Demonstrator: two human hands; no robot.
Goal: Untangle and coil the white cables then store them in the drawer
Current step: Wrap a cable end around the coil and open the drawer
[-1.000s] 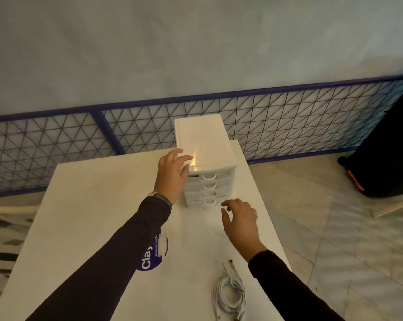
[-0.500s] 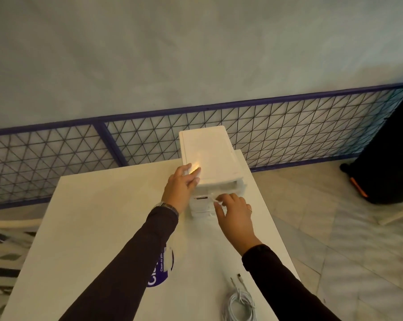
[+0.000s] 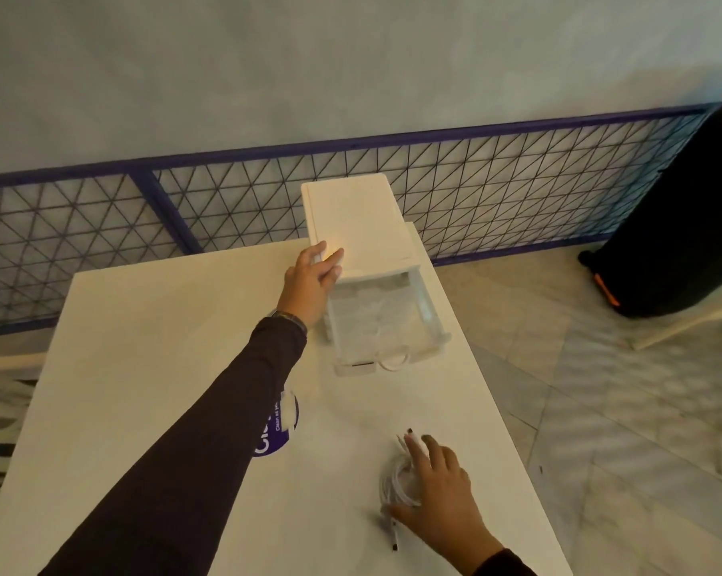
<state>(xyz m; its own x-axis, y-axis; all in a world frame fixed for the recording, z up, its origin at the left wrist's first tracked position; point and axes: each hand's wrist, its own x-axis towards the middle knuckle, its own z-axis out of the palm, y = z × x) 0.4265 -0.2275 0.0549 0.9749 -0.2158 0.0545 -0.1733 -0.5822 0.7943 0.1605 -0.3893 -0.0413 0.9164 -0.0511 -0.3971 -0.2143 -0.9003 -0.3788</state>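
Right grip [image 3: 442, 492] atop coiled cables [image 3: 394, 485]

Table top [image 3: 143, 347]: white, smooth, a flat matt face, hardly any shine coming off it
Drawer unit [image 3: 363, 226]: white plastic, smooth lid, soft glow where the light lands
Drawer [image 3: 428, 307]: frosted, see-through plastic, a little glossy on the walls
Cables [image 3: 394, 484]: white, smooth jacket, faint gloss
Sleeve [image 3: 193, 471]: dark cloth, matt, no sheen at all
Sticker [image 3: 268, 446]: purple, slick-looking
Fence [image 3: 496, 189]: thin dark metal wire, frame painted purple, dull finish
Wall [image 3: 351, 68]: pale, matt, faintly mottled
Floor [image 3: 600, 409]: pale veined tiles, smooth, low sheen
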